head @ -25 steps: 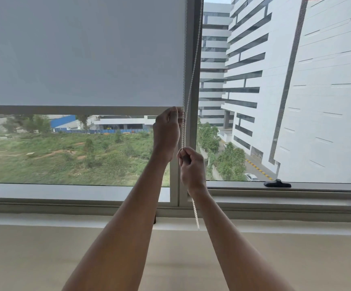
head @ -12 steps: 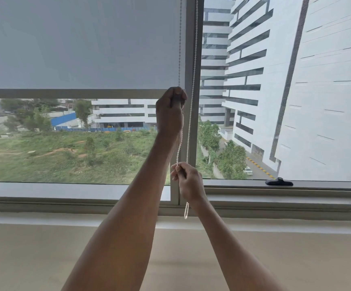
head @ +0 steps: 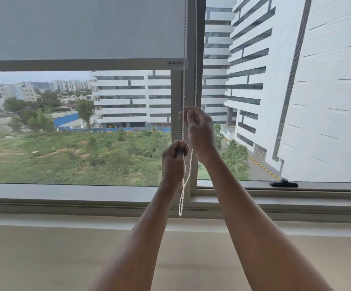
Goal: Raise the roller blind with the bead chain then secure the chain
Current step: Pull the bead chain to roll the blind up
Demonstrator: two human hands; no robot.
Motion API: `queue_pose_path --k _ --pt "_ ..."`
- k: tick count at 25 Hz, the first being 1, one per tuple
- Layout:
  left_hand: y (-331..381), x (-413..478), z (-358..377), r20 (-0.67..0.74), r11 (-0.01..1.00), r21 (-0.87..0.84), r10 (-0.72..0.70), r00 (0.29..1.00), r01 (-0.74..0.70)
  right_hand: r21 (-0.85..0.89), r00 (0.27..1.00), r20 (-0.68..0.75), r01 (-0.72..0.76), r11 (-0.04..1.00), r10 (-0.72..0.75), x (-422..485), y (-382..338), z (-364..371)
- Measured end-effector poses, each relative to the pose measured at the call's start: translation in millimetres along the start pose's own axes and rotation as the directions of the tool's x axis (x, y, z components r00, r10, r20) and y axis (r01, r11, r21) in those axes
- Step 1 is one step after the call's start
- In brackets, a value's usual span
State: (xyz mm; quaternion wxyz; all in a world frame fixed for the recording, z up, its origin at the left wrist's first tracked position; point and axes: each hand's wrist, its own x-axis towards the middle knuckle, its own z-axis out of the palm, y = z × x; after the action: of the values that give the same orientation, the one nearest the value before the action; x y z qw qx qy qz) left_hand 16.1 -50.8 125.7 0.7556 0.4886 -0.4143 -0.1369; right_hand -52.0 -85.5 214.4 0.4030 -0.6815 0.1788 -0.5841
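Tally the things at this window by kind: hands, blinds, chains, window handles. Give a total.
hands: 2 (left hand, right hand)
roller blind: 1
bead chain: 1
window handle, black: 1
total: 5

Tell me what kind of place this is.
Probably an upper-floor room, perhaps an office: a large window with a roller blind and bead chain, looking down on white multi-storey buildings.
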Motion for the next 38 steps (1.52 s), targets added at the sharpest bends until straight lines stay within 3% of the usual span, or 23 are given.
queue_pose_path --k 4,9,13,15,18,20,24,28,32,38 --pt "-30.2 -23.4 -3.3 0.002 0.999 -0.019 -0.051 0.999 0.051 0.078 0.998 0.025 0.056 0.995 -0.058 36.0 -23.8 12.8" --pt "-30.1 -30.0 -3.3 0.027 0.997 0.013 -0.077 0.997 0.077 0.055 0.976 -0.106 0.197 0.979 -0.191 32.1 -21.7 14.3" --pt "-5.5 -20.3 -5.5 0.075 0.933 0.354 -0.101 0.992 0.069 -0.008 0.969 -0.109 0.222 0.975 -0.221 17.9 -17.9 14.3" --pt "7.0 -9.7 -7.1 -0.016 0.916 0.393 -0.080 0.997 0.079 -0.037 0.976 -0.099 0.189 0.981 -0.192 3.9 -11.2 13.3" --pt "32.7 11.4 -6.7 -0.124 0.950 0.313 0.052 0.991 -0.011 -0.085 0.988 -0.081 0.128 0.988 -0.135 -18.7 14.9 12.3" --pt "55.2 26.6 -3.8 -0.130 0.984 0.167 0.083 0.988 -0.060 -0.110 0.996 -0.066 0.057 0.992 -0.065 -33.9 28.2 12.1" --pt "96.6 48.9 7.1 -0.062 0.993 0.026 0.117 0.991 -0.115 -0.073 1.000 -0.014 -0.009 0.997 0.008 -64.1 48.6 12.1" --pt "134.0 66.0 17.5 0.060 0.987 -0.145 0.080 0.995 -0.071 -0.086 0.998 0.010 -0.057 0.995 0.058 -87.5 68.9 9.2" --pt "141.6 74.2 23.8 0.089 0.977 -0.169 0.145 0.985 -0.128 -0.092 0.997 0.020 -0.076 0.993 0.078 -98.8 77.9 7.9" --pt "122.0 59.8 25.7 0.037 0.967 -0.174 0.197 0.980 -0.188 -0.225 0.965 0.174 -0.154 0.962 0.195 -82.6 78.7 -5.4"
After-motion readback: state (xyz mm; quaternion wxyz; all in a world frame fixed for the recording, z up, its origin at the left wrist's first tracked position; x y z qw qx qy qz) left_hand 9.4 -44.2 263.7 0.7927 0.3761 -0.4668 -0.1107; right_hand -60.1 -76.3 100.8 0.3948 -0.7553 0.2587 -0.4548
